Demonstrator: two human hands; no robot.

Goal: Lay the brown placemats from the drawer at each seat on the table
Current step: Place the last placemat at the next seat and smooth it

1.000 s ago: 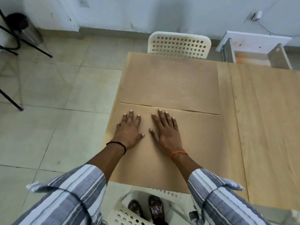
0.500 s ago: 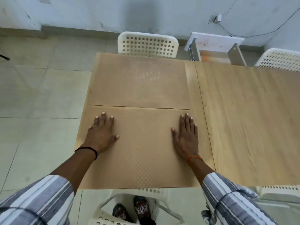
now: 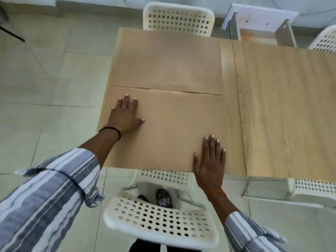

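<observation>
Two brown dotted placemats lie flat on the left end of the wooden table (image 3: 283,110). The far placemat (image 3: 167,60) sits in front of the far white chair. The near placemat (image 3: 172,130) lies by the table's front edge, touching the far one along a seam. My left hand (image 3: 125,119) rests flat on the near placemat's left part, fingers spread. My right hand (image 3: 209,162) lies flat on its front right corner, partly past the table edge. Neither hand holds anything.
A white perforated chair (image 3: 158,220) stands right below me at the near seat, my feet visible under it. Another white chair (image 3: 178,19) stands at the far side. An open white drawer unit (image 3: 261,26) stands behind the table. More white chairs sit at far right (image 3: 325,39) and near right (image 3: 314,188).
My hands slid apart from the middle of the near placemat toward its sides. My right hand has drawn back to the front right corner. The view shifted closer and lower.
</observation>
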